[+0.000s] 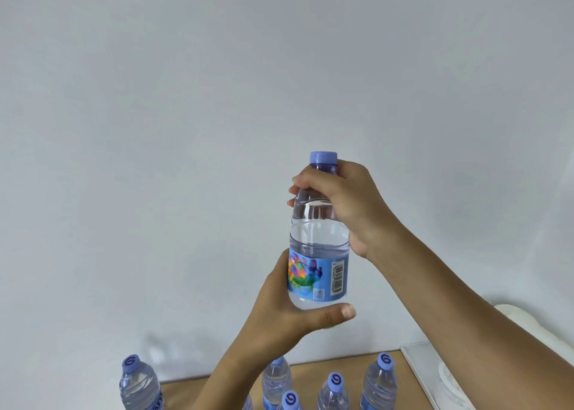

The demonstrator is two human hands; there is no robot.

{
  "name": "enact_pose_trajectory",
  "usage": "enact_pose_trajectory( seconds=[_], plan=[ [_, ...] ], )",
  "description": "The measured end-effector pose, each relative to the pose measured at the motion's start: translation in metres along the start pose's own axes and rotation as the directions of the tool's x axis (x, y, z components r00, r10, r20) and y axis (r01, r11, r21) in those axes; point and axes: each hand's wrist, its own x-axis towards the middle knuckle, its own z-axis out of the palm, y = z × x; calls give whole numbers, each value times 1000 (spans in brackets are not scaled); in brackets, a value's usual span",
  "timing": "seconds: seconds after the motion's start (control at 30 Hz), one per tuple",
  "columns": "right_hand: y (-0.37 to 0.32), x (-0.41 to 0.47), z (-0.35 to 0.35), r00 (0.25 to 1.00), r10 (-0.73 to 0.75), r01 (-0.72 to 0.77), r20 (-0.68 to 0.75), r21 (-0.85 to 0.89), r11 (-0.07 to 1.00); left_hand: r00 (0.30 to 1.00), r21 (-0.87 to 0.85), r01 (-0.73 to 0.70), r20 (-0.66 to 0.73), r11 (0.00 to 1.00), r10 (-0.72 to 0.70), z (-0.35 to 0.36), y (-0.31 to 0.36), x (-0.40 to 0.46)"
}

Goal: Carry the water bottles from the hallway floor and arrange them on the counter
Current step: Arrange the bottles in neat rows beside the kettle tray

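A clear water bottle (320, 242) with a blue cap and a colourful blue label is held upright in the air in front of the wall. My right hand (344, 204) grips its neck and shoulder from the right. My left hand (285, 310) holds its base, thumb across the front. Below, several more water bottles (334, 391) with blue caps stand on the wooden counter (310, 372), one of them apart at the left (138, 384).
A plain grey-white wall fills most of the view. At the right edge of the counter lies a white-framed clear tray or board (425, 369) with a round white object on it. A white rounded object (525, 319) sits behind my right forearm.
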Motion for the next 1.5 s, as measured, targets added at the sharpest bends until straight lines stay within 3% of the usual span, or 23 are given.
enact_pose_trajectory(
  seconds=[0.13,0.3,0.6,0.73,0.87,1.1,1.17,1.27,1.5],
  plan=[
    [1,-4,0,997,-4,-1,-73,-63,998,998,-12,-20,-64,1000,20,11,-3,-3],
    [-6,-6,-14,995,50,-40,85,-109,993,1000,-62,-6,-14,998,5,8,1,-5],
    [-6,-14,-31,920,49,-166,389,274,947,981,-171,57,193,984,-24,16,4,-4],
    [-6,-16,-33,958,56,-130,282,249,960,980,-179,67,198,982,-31,23,0,-3],
    [-6,-16,-36,994,30,-43,101,133,990,992,-134,57,118,989,-41,27,0,1],
    [-4,-16,-25,988,-82,73,-129,-76,994,999,-100,-22,-45,995,18,38,0,6],
    [-5,-15,-28,993,-71,60,-99,-106,993,999,-100,-22,-41,995,18,37,-1,6],
    [-10,-13,-37,998,-19,24,53,-90,996,1000,-158,1,-2,988,-2,32,1,6],
    [-12,-10,-45,962,113,-154,249,154,976,982,-289,51,187,956,4,33,-1,10]
  ],
)
